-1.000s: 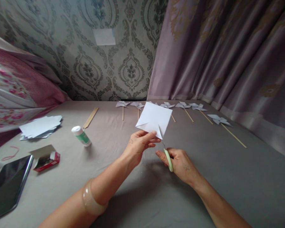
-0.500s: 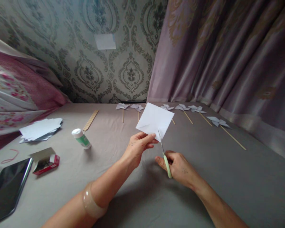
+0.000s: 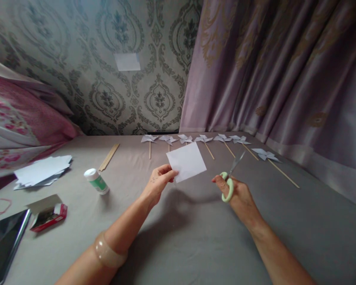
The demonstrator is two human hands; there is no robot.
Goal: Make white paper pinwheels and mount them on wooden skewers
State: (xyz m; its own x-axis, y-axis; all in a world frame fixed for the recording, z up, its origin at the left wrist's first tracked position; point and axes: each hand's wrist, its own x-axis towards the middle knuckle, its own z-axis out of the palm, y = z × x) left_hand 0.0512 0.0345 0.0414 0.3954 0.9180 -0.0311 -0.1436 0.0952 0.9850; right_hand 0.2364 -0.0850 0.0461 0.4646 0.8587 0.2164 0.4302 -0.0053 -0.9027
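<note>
My left hand [image 3: 161,179] pinches the lower left corner of a white square sheet of paper [image 3: 187,161] and holds it up above the table. To its right, my right hand [image 3: 236,194] is closed round the pale green handles of a pair of scissors [image 3: 231,174]. The blades point up and away, apart from the paper, and look nearly together. Any cut in the sheet is hard to make out from here. Behind the paper lies a row of several paper pinwheels on wooden sticks, among them a pinwheel [image 3: 267,154] at the right end.
On the left are a stack of white paper [image 3: 43,170], several wooden sticks [image 3: 109,157], a green-and-white glue stick [image 3: 96,181], an open red box [image 3: 49,217] and a black tablet [image 3: 6,245]. A wallpapered wall [image 3: 160,99] and a purple curtain [image 3: 225,79] rise behind the grey-covered table [image 3: 195,245].
The scissors have come away from the paper to the right and now point upward. The sheet has turned in my left hand and moved slightly lower.
</note>
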